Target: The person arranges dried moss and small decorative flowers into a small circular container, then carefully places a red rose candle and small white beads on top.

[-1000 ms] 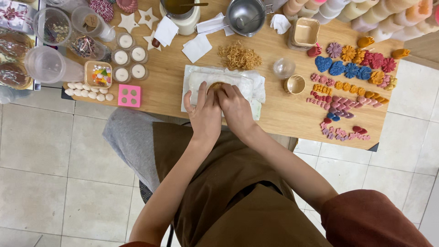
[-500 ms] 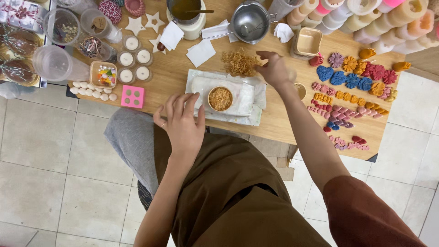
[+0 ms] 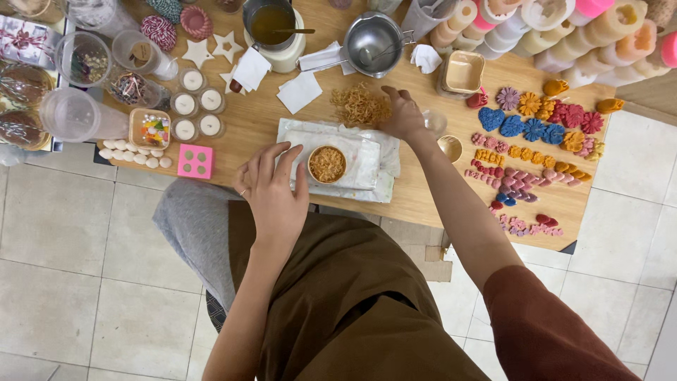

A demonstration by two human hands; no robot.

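Observation:
A small round wooden bowl filled with tan dried shreds sits on a white folded cloth at the table's near edge. My left hand rests open just left of the bowl, fingertips on the cloth's edge. My right hand reaches further back and lies on the table beside a loose heap of tan dried shreds, fingers curled down at the heap's right side. Whether it pinches any shreds cannot be seen.
A metal pot and a cup of amber liquid stand at the back. Small white candles, a pink mould and plastic containers fill the left. Coloured flower and heart shapes cover the right of the wooden table.
Both hands were together over the bowl a second ago. My right hand has since moved back to the shred heap, and my left hand has slid to the bowl's left side.

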